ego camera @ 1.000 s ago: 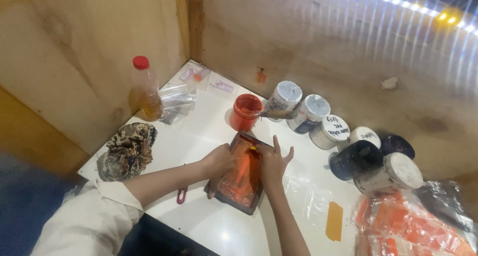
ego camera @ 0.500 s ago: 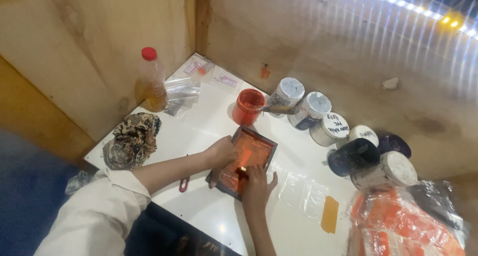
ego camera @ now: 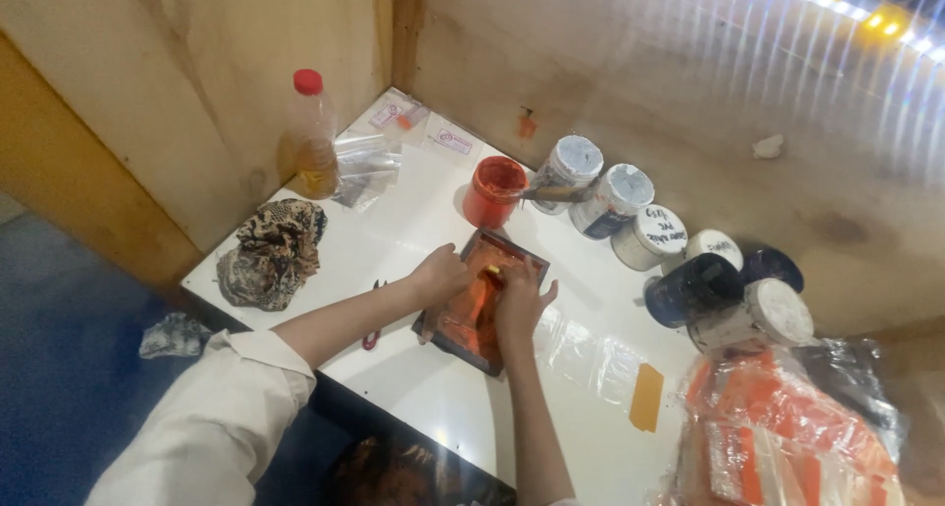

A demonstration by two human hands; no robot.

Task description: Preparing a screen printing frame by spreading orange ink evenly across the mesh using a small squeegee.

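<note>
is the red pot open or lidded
Open. The red pot stands upright on the white table with no lid; its round mouth shows orange-red paint inside. How full it is cannot be told.

Far corner of the white bench: a clear plastic bottle with a red cap stands upright, amber liquid low inside. Just beside it lie clear plastic sleeves, and past them small flat packets with white-and-red labels. Along the back wall runs a row of tubs: an open red pot, then white-lidded jars, one with a handwritten lid label, then dark jars. At the right edge sits a heap of orange-and-white packets in clear wrap.
</note>
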